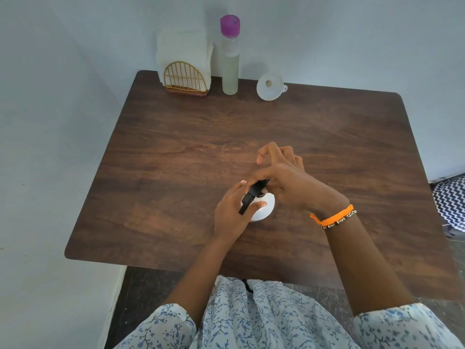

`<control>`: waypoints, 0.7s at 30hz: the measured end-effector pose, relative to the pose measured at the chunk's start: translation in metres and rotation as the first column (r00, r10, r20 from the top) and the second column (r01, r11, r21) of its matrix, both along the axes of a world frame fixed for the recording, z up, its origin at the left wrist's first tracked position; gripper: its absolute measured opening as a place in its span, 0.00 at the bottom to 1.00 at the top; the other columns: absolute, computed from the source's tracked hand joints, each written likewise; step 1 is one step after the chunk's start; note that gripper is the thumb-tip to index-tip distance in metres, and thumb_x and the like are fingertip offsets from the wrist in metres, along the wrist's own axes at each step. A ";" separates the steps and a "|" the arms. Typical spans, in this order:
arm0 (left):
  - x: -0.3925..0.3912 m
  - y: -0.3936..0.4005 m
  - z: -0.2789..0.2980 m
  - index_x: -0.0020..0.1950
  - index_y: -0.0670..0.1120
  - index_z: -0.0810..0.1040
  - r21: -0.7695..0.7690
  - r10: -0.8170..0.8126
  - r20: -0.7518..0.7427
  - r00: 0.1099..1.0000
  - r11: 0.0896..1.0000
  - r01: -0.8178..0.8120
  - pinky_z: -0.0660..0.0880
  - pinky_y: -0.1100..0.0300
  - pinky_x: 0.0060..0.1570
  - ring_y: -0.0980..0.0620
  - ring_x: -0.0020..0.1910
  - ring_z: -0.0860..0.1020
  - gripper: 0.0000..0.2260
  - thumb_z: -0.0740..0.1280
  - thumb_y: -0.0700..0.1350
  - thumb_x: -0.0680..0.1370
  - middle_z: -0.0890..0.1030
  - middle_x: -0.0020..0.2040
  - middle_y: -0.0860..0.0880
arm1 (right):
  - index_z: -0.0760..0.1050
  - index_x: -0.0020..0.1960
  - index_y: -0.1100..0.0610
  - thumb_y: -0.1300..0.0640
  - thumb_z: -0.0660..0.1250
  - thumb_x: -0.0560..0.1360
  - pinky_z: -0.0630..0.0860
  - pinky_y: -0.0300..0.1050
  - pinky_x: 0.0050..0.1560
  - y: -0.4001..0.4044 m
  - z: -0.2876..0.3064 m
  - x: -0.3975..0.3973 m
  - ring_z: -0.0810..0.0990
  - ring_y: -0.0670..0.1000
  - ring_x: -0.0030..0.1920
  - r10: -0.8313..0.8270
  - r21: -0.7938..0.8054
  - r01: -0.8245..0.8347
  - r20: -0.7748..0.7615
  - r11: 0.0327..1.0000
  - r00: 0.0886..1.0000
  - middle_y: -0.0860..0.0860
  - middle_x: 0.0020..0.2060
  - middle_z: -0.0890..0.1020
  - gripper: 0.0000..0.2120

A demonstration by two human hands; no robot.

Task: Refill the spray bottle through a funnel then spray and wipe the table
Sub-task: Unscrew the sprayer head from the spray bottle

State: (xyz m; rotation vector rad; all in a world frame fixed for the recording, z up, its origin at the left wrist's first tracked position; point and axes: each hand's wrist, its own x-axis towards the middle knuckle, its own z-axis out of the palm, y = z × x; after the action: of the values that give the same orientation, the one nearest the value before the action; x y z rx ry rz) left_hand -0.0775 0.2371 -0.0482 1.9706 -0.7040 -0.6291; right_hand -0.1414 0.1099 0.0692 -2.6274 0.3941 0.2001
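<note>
A white spray bottle point(264, 206) stands on the dark wooden table point(176, 159), near its front middle. My left hand point(230, 212) grips the bottle's body from the left side. My right hand point(284, 180) grips the black trigger head point(253, 193) on top of the bottle, with its outer fingers raised. A tall clear refill bottle point(230, 56) with a purple cap and pale liquid stands at the table's back edge. To its right lies a white funnel point(269, 86), tipped on its side. White cloths point(182, 50) stand in a gold wire holder point(185, 78) at the back left.
The table stands in a corner, with pale walls behind it and to its left. A black and white zigzag fabric point(450, 202) lies on the floor past the table's right edge. Wide bare wood lies between the spray bottle and the things at the back.
</note>
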 end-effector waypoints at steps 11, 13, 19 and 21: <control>-0.001 -0.001 0.009 0.61 0.46 0.77 0.064 -0.003 0.088 0.996 0.998 -0.003 0.62 0.69 0.42 0.55 0.51 0.76 0.13 0.67 0.44 0.76 0.81 0.54 0.52 | 0.59 0.51 0.52 0.39 0.61 0.74 0.68 0.45 0.37 0.065 -0.011 -0.007 0.74 0.50 0.40 -0.646 0.136 0.631 0.157 0.764 0.747 0.46 0.42 0.77 0.19; -0.001 -0.001 0.010 0.62 0.45 0.77 0.064 -0.010 0.113 0.994 0.998 0.003 0.61 0.70 0.40 0.55 0.50 0.76 0.14 0.67 0.41 0.76 0.78 0.52 0.55 | 0.58 0.50 0.52 0.42 0.63 0.73 0.65 0.44 0.37 0.064 -0.010 0.000 0.72 0.51 0.40 -0.660 0.128 0.647 0.153 0.752 0.736 0.47 0.41 0.75 0.18; 0.005 -0.004 0.004 0.61 0.49 0.77 0.101 -0.100 0.208 0.973 0.992 0.080 0.66 0.67 0.46 0.54 0.57 0.76 0.13 0.67 0.44 0.76 0.78 0.57 0.56 | 0.61 0.58 0.56 0.53 0.62 0.76 0.65 0.45 0.40 0.046 0.005 -0.002 0.68 0.51 0.46 -0.448 0.025 0.448 0.084 0.894 0.890 0.47 0.40 0.70 0.16; 0.006 -0.005 -0.002 0.65 0.49 0.76 0.114 -0.116 0.198 0.973 0.989 0.094 0.70 0.60 0.55 0.53 0.62 0.74 0.18 0.67 0.50 0.75 0.77 0.64 0.53 | 0.63 0.60 0.58 0.57 0.63 0.75 0.64 0.45 0.39 0.038 0.012 -0.003 0.68 0.53 0.43 -0.383 -0.064 0.385 0.034 0.921 0.923 0.52 0.41 0.74 0.17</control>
State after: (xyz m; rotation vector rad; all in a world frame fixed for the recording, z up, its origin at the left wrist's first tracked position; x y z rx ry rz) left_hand -0.0714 0.2323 -0.0504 2.1260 -0.9231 -0.5397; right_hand -0.1444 0.1478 0.0809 -2.5520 0.9120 0.0288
